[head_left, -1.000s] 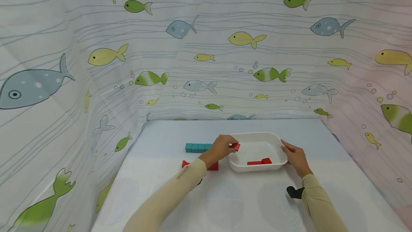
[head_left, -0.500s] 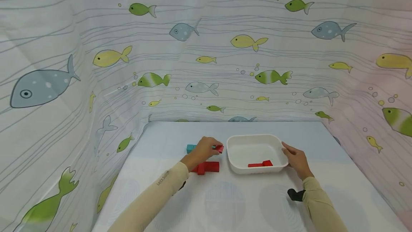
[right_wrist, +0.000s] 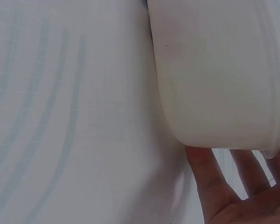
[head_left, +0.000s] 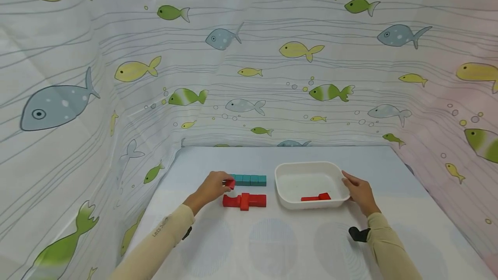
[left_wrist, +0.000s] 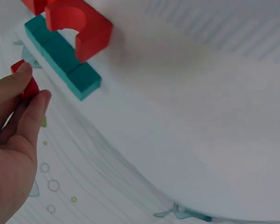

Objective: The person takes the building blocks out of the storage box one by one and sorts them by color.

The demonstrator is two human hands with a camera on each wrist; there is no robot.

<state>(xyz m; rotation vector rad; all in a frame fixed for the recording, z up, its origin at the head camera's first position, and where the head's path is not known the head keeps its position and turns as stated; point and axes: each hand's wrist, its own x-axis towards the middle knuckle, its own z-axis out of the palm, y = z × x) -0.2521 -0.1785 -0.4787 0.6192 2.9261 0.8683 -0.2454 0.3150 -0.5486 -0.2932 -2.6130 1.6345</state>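
Note:
Between thumb and fingers, my left hand [head_left: 213, 187] pinches a small red block [head_left: 231, 183], held up over the left end of two rows of blocks. The left wrist view shows the same red block [left_wrist: 31, 87] at the fingertips, beside the teal row [left_wrist: 60, 56]. A red block with a half-round notch [left_wrist: 97, 30] stands near it there. My right hand [head_left: 359, 190] grips the right end of a white plastic tub [head_left: 284, 204]. In the right wrist view its fingers [right_wrist: 206, 172] lie against the tub's end wall.
Behind, a row of teal cubes [head_left: 250, 180] lies on the table. In front of it runs a row of red blocks [head_left: 256, 200], with one set crosswise. A few red pieces [head_left: 315, 198] lie inside the tub. A fish-print curtain [head_left: 241, 81] encloses the table.
My left hand has carried the red block leftward from over the tub to the left end of the rows, uncovering most of both. The right hand stays at the tub.

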